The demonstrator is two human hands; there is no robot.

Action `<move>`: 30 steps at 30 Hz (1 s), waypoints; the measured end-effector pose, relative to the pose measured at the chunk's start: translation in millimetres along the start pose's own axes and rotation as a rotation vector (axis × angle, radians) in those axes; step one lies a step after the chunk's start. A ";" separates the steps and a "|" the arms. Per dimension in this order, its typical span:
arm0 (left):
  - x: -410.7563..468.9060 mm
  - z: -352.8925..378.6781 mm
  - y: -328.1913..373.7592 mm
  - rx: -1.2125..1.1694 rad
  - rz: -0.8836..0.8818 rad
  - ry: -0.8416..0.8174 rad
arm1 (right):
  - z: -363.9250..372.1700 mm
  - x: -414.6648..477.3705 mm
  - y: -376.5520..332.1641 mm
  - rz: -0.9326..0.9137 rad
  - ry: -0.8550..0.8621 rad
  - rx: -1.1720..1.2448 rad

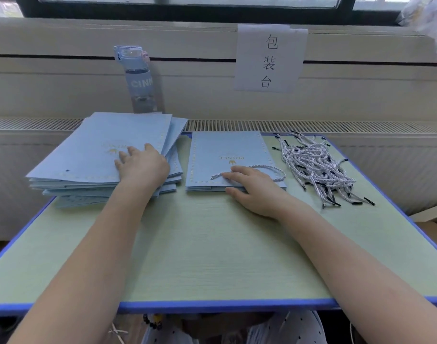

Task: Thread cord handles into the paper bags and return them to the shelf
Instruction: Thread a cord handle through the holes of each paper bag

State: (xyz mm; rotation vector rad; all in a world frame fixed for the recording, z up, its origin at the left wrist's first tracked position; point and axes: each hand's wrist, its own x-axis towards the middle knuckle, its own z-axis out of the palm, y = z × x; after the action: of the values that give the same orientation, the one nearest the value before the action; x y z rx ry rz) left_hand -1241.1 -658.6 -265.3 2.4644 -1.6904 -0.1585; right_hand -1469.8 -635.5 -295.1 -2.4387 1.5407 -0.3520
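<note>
Left hand (143,165) flat, fingers spread, on the paper bag stack (88,155), centre left. Right hand (254,188) presses straight fingers at the near edge of the single paper bag (227,150), mid-frame; loose cords (316,167) lie right.

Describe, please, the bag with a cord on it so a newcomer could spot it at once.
On the green table, between the stack of blue bags on the left and the pile of loose cords on the right, one flat blue bag lies alone. Only it has a cord loop across it, where the right hand rests.
</note>
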 end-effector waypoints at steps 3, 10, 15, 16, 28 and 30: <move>-3.5 3.1 4.0 -0.004 0.049 -0.002 | -0.1 0.1 0.4 0.006 0.005 0.022; -28.2 7.2 26.3 0.004 0.219 -0.035 | 0.7 0.3 3.1 0.013 0.029 0.078; -51.9 19.0 50.0 0.029 0.401 -0.004 | 0.1 2.8 5.6 0.011 0.161 0.206; -55.7 20.7 53.8 -0.006 0.447 0.058 | -0.5 2.5 5.7 0.004 0.186 0.229; -70.6 34.2 62.5 -0.733 0.994 0.615 | -13.9 0.5 -4.7 0.061 0.286 1.005; -71.5 36.9 64.3 -0.733 1.027 0.594 | -14.4 0.5 -3.3 0.070 0.258 1.097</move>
State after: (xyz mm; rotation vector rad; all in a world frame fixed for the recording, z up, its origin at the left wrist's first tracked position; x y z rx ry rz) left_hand -1332.1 -617.0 -289.7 0.8473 -1.8809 0.0701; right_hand -1471.5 -635.6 -280.4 -1.4954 1.0383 -1.1592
